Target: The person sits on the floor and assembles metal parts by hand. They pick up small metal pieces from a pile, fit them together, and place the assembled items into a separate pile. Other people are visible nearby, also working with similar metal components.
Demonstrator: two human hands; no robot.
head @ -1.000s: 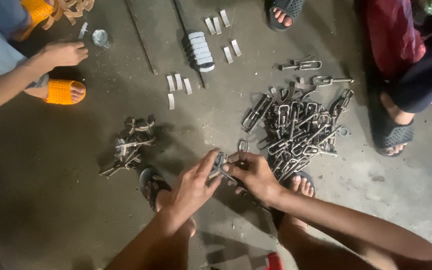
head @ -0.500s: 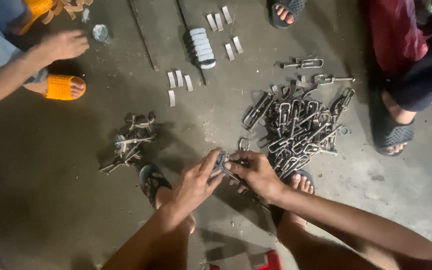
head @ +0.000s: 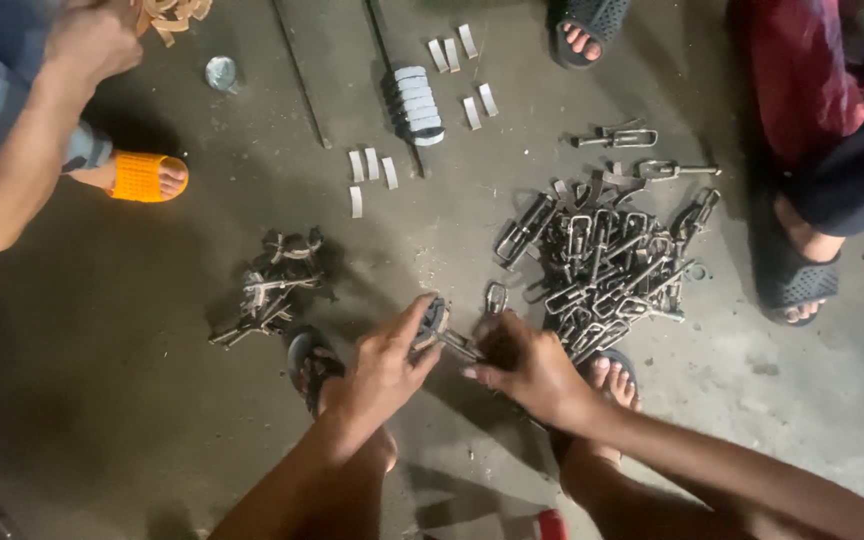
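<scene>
Here, left hand (head: 384, 368) and right hand (head: 527, 370) pinching one metal clamp piece (head: 439, 328) between them, beside the clamp heap (head: 607, 262).

Informal floor workshop. Bare, stained concrete floor (head: 102, 400) served as the work surface. Large heap of metal links (head: 602, 265) at centre right, smaller pile of assembled pieces (head: 272, 285) at centre left, flat metal strips (head: 372, 170) laid out near top. Workers in sandals (head: 147, 177) sat around the edges.
</scene>
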